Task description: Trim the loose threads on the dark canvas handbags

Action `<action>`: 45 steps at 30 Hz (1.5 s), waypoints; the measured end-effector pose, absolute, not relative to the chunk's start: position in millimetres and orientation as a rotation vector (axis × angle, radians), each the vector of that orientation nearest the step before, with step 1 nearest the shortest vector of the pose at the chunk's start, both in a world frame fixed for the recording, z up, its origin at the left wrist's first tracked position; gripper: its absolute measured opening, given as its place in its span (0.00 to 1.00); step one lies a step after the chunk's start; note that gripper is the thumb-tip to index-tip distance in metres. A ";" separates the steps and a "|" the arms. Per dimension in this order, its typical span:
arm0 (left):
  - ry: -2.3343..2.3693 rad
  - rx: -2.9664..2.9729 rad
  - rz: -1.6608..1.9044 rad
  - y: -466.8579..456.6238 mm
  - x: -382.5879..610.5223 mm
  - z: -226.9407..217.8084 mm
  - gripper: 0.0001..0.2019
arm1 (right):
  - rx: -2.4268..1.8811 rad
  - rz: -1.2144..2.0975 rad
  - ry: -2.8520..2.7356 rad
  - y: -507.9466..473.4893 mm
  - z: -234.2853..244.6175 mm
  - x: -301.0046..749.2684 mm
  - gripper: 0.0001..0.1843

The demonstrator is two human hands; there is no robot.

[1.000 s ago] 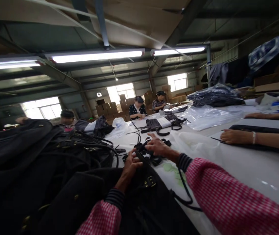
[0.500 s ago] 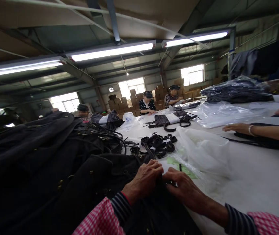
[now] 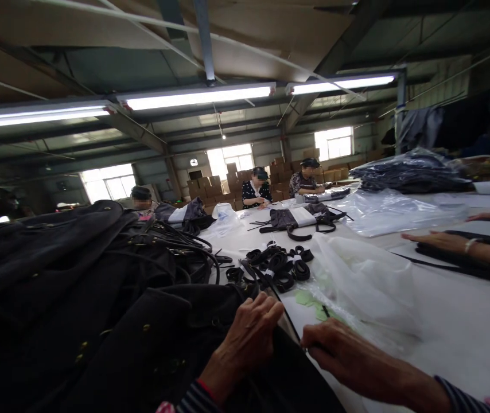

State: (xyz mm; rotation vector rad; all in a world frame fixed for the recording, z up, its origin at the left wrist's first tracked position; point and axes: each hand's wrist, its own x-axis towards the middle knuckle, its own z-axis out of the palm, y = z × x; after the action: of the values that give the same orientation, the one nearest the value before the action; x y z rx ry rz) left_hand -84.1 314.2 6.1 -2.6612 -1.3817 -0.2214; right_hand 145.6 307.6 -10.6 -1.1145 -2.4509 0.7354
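Our L hand [image 3: 245,338] is closed on the edge of the black cloth [image 3: 299,376], lower ctr, right in front of us. Our R hand [image 3: 343,353] is just R of it, fingers curled narrow; can't tell if they hold anything. 1 big dark heap [image 3: 55,269] blocks our L side. Beyond our L hand: rolled straps [image 3: 277,263], overlapping, no exact count. Beyond our R: 1 crumpled plastic sheet [image 3: 361,281] w/ green scraps [image 3: 307,298] next to it. Farther back: 2 banded dark bundles [image 3: 286,218], 3 co-workers [image 3: 256,195]. Far R, 2 more hands [image 3: 443,242]. Overhead, 3 tubes [image 3: 199,96]; behind, 3 windows [image 3: 334,144].
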 end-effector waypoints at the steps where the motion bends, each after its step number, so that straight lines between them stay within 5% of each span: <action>1: -1.395 -2.640 -0.231 313.8 -87.0 6.3 0.13 | -1.116 0.710 -2.475 306.5 -7.5 148.0 0.12; 9: -1.546 -2.686 -0.199 310.5 -97.8 3.2 0.10 | -1.091 1.093 -2.627 319.7 14.2 169.1 0.07; 12: -1.571 -2.723 -0.248 310.5 -94.3 -6.3 0.12 | -0.953 0.743 -2.643 367.0 18.8 135.6 0.08; 16: -1.601 -2.718 -0.309 310.1 -91.8 -19.4 0.10 | -1.128 0.077 -2.718 440.3 7.4 64.8 0.21; 24: -1.675 -2.800 -0.252 312.5 -89.7 -19.8 0.07 | -1.151 -0.121 -2.852 481.3 -13.2 23.7 0.14; 31: -1.688 -2.742 -0.301 316.6 -92.3 -21.2 0.08 | -1.338 -0.343 -2.566 471.5 55.3 77.4 0.20; 36: -1.612 -2.753 -0.323 320.7 -98.1 -15.3 0.08 | -1.162 -0.201 -2.519 439.9 82.0 104.9 0.22; 42: -1.590 -2.798 -0.328 319.8 -101.3 -6.3 0.12 | -0.846 0.052 -2.768 404.9 22.9 113.4 0.39; 45: -1.596 -2.800 -0.322 318.7 -100.6 -4.8 0.12 | -0.950 0.111 -2.611 396.0 0.6 122.2 0.35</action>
State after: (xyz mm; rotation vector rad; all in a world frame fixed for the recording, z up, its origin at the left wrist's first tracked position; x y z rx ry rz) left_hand -100.6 318.7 -4.8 -2.7997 -1.5959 -0.3216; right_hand 122.2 396.0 0.6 -0.9501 -2.6107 0.1114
